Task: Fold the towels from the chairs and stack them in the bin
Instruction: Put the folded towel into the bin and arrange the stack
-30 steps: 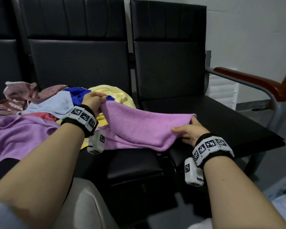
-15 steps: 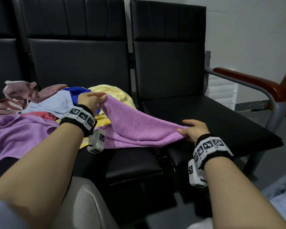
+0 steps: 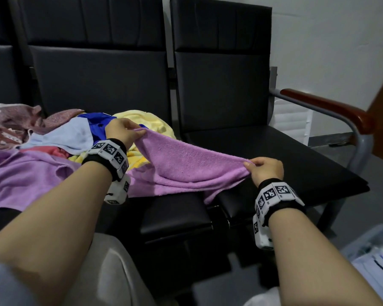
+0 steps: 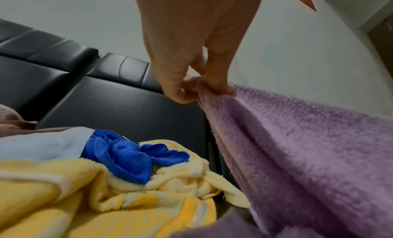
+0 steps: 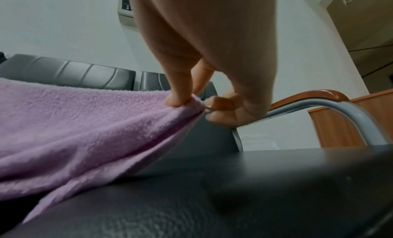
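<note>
Mid-frame, the purple towel [image 3: 186,164] is stretched over the black chairs [image 3: 263,151] — left hand [image 3: 122,131] and right hand [image 3: 265,168] each pinch a corner, pile of towels [image 3: 53,146] at left

White wall [image 3: 329,40], wooden armrest [image 3: 327,107], perhaps a wooden cabinet [image 5: 351,120]

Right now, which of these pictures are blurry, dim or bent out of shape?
Head view: dim and soft, the chairs nearly black. Left wrist view: the purple towel is sharp, the yellow towel soft at the frame's edge. Right wrist view: the seat in front is smeared, the armrest curves from lens distortion.
</note>
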Demonstrator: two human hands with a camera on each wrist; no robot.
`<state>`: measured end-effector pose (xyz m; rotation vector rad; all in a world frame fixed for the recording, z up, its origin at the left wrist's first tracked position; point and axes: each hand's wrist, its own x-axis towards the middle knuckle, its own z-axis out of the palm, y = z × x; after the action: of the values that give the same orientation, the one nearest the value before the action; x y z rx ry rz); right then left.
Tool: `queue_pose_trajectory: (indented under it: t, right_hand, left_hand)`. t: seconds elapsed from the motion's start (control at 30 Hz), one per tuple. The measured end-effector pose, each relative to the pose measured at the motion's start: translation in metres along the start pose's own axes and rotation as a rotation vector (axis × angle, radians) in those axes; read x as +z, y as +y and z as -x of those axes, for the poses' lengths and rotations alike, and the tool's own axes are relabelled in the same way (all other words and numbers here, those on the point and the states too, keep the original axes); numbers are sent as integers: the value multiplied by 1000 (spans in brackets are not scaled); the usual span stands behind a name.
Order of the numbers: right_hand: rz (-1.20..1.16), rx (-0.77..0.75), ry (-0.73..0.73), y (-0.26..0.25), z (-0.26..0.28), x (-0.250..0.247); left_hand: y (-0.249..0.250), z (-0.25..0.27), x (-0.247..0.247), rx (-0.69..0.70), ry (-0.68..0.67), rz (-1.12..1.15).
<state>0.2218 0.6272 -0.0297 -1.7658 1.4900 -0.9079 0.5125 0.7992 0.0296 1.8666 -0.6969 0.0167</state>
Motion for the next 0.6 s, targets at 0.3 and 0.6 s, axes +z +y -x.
queue_pose_trajectory:
  t: [0.3, 0.6]
  right_hand:
    - [-146, -57, 107, -41, 16, -12]
    - [-440, -178, 291, -77, 27, -29]
  left_hand:
    - [33, 4, -1, -13, 195, 69]
    - [80, 4, -17, 94, 387, 259]
